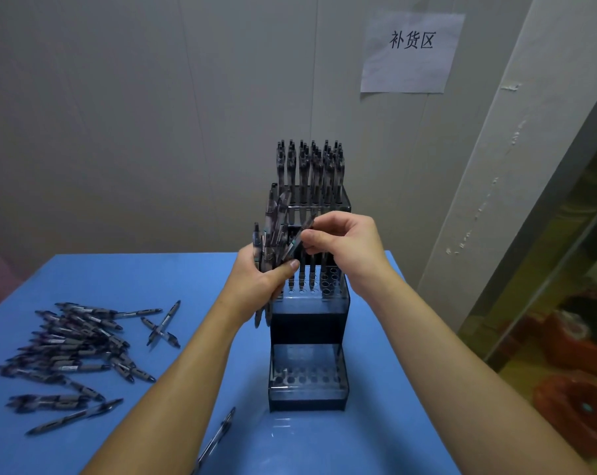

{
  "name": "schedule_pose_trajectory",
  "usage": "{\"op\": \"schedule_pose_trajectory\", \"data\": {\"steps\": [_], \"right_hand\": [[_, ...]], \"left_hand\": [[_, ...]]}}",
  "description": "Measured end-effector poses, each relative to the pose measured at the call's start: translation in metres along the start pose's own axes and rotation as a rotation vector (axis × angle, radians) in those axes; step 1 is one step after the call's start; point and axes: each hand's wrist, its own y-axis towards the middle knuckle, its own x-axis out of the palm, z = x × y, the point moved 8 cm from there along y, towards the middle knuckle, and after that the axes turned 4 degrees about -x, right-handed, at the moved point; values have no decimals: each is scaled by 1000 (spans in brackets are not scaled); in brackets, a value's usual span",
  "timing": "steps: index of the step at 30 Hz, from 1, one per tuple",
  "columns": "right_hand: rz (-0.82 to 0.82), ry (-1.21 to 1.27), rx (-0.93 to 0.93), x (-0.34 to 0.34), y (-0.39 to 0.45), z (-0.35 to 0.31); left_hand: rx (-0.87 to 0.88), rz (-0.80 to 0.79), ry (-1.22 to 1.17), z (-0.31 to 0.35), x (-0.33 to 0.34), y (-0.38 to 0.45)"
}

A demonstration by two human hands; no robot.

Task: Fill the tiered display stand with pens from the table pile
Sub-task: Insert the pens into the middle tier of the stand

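Observation:
A dark three-tier display stand stands upright on the blue table. Its top tier is packed with upright pens. Three pens stand in the middle tier, whose right holes are bare. The bottom tier shows only bare holes. My left hand grips a bunch of pens at the stand's left side, level with the middle tier. My right hand pinches one pen out of that bunch, above the middle tier. A pile of pens lies on the table at the left.
One loose pen lies on the table near my left forearm. A paper sign hangs on the wall behind. The table's right edge runs just right of the stand, with orange tubs on the floor beyond.

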Motion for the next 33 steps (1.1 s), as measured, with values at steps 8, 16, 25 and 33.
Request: {"op": "schedule_pose_trajectory", "data": {"steps": [8,16,25,33], "right_hand": [[167,206,-30,-37,8,-26],[331,-301,-13,-78,16,-17],[381,-565,-18,-72,15,4],[329,-601,39,-61,12,17]], "left_hand": [[-38,39,-3,-18,-12,2],[-59,189,11,-35,-32,-1],[-92,210,33,-43,-34,7],[-107,209,43,-42,-31,2]]}}
